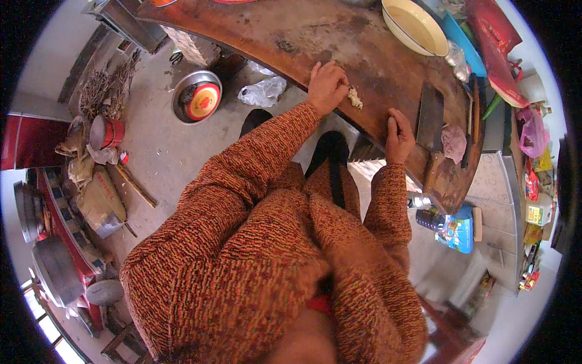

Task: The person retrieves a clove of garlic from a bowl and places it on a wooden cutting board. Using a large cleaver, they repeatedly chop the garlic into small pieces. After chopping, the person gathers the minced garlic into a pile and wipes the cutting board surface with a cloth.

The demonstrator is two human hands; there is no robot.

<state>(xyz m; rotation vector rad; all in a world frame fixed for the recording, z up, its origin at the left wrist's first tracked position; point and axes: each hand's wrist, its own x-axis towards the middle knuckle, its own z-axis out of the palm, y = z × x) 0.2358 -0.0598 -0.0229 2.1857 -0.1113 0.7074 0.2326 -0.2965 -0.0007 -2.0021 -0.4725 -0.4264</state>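
Observation:
My left hand (328,88) rests palm down near the front edge of the brown wooden table (370,79). Its fingers are bent but a little apart, and I see nothing held in them. Just right of its thumb lies a small, pale, crumbly lump (355,97). My right hand (400,138) touches the table edge farther right, its fingers stretched out and holding nothing visible. Beyond it are a dark, wide-bladed kitchen knife (430,115) and a crumpled pinkish cloth (453,143).
A cream basin (418,51) of liquid stands at the table's far right, beside a blue tray (464,45) and a red board (494,54). On the floor are a metal bowl (180,112) holding a red-and-yellow dish, a plastic bag (262,91) and firewood (112,85).

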